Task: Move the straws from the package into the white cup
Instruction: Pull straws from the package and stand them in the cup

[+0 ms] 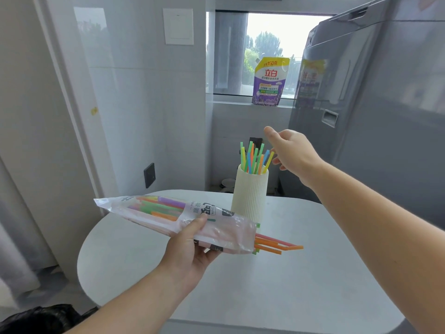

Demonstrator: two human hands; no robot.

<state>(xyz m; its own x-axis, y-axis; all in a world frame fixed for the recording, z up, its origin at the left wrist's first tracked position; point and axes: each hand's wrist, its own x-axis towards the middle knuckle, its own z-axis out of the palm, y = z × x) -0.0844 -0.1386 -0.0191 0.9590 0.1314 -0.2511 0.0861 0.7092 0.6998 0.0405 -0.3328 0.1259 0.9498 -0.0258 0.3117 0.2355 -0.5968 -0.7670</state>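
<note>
Straws (255, 158) in green, blue, orange and yellow stand bunched in the white cup (250, 194), their tops fanning out above its rim, while more of them lie inside the package (178, 219) — a clear plastic bag with printed lettering, held above the table (301, 273). From the bag's open right end a few orange, pink and green straw ends (279, 245) stick out, pointing to the right over the tabletop. The left hand (190, 247) grips the package from below near its middle, thumb pressed on top of the plastic and fingers curled under it, so the bag lies nearly level with its sealed end reaching out to the left. The right hand (289, 150) hovers just beside the straw tops in the cup, on their right, with its fingers spread loose and nothing in them; whether a fingertip touches the nearest yellow straw I cannot tell. The ribbed cup stands upright near the far edge of the pale rounded table, just behind the bag. Beyond it a purple and yellow detergent pouch (269, 81) sits on the window sill, and a grey appliance (375, 97) rises at the right — its glossy side mirrors the pouch.
</note>
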